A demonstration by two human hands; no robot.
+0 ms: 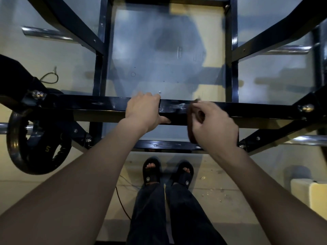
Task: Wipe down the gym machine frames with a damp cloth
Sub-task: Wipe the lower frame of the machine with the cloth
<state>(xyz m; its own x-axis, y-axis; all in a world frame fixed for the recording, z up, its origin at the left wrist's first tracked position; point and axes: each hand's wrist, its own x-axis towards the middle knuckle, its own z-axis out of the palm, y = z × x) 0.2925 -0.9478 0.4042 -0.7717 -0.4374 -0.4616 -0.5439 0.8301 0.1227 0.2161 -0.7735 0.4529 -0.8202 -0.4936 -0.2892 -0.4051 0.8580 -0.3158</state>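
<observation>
Cloth [192, 124], dark and bunched, sits pinched in the curled grip of the right hand [212, 126], pressed against the front face of the black crossbar [99, 107] of the machine frame. The left hand [144, 110] curls over the same bar just beside it, fingers on top, thumb underneath, steadying. The cloth looks soft and limp, probably light even when damp; holding it wadded in the palm should work best. The glossy steel bar is rigid, likely slick where wet streaks show.
</observation>
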